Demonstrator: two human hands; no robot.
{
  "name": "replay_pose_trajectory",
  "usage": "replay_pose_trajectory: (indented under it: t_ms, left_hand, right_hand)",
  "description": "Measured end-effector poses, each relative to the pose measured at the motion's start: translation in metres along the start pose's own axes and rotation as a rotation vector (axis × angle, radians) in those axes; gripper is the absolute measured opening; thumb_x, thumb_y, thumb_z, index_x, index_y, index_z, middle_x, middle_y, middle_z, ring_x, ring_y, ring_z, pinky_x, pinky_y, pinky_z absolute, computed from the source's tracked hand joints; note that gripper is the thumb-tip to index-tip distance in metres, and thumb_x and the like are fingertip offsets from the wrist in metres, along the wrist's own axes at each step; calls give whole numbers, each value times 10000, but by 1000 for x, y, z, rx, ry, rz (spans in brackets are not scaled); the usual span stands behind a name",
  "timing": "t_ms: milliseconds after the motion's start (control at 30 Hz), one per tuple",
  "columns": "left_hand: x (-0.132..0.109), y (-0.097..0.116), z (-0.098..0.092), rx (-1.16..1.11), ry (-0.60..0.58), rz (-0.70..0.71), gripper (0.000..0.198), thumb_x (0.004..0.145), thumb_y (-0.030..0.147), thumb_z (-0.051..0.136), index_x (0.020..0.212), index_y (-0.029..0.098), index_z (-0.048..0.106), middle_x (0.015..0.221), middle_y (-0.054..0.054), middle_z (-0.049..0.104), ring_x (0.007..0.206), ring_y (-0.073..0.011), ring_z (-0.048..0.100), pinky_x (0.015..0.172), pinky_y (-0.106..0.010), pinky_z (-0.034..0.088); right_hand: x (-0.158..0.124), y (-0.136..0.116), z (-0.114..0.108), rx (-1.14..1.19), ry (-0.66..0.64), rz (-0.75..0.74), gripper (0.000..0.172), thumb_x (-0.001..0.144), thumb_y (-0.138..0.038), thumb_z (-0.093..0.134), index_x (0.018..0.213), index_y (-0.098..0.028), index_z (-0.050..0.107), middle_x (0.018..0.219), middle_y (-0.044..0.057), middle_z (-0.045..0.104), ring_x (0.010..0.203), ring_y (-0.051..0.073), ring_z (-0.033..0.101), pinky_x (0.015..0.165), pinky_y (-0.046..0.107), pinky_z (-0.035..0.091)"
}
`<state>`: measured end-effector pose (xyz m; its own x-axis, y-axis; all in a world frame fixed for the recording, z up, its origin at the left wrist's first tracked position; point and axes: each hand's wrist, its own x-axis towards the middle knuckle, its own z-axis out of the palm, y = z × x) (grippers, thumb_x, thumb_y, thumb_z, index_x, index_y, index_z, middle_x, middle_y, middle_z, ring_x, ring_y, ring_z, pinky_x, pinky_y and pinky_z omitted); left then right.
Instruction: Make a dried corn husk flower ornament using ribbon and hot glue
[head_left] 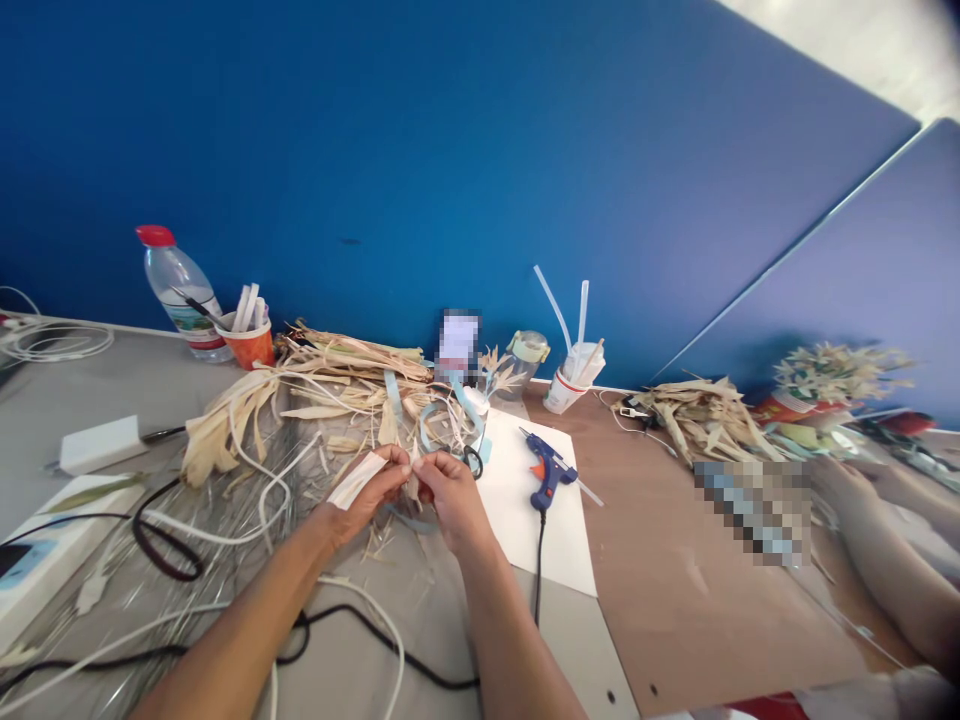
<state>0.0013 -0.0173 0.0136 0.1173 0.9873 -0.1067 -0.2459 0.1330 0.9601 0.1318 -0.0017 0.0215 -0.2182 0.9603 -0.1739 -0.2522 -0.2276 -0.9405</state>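
Currently both hands meet over the middle of the desk point(360, 640). The left hand point(367, 492) has its fingers closed on a pale strip of dried husk point(355, 481), which lies flat across the fingers and points back toward the wrist. The right hand point(450, 495) is pinched shut on a small husk piece point(412, 478) held between the 2 hands; the 2 sets of fingertips touch or nearly touch at that piece.

Materials: a large heap of dried husks point(315, 385) lies just behind the hands, with light blue ribbon loops point(450, 400) mixed into it. A blue glue gun point(550, 470) rests untouched on a white sheet point(525, 520) just right of the right hand, its black cord running toward the near edge. 1 orange cup of sticks point(247, 335) and a water bottle point(180, 290) stand at the back left; a white cup with glue sticks point(574, 380) stands at the back centre. White and black cables point(225, 520) cross the near left.

Progress, as judged: the work looks early. Only 1 small husk piece is being shaped, no finished item lies before this person, and most of the heap is still loose. A bouquet of husk flowers point(832, 370) stands far right, near another person's arm point(877, 540), well apart from these hands.
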Motion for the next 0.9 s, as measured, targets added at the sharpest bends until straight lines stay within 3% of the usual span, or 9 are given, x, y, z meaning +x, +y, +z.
replay_pose_trajectory:
  t_ms: [500, 900]
  left_hand:
    - [1, -3, -4, 163, 7, 90, 158, 745, 311, 596, 694, 188, 511, 564, 62, 419, 530, -100, 365, 517, -228, 293]
    - [0, 4, -2, 465, 94, 222, 120, 744, 301, 561, 686, 200, 533, 584, 40, 486, 559, -124, 433, 527, -240, 349]
  right_hand:
    - [0, 3, 5, 222, -15, 119, 200, 605, -290, 675, 540, -178, 523, 371, -80, 436, 354, 52, 329, 403, 200, 242]
    - [-3, -1, 9, 296, 30, 185, 180, 572, -269, 670, 549, -185, 513, 378, -97, 412, 352, 50, 323, 384, 189, 298]
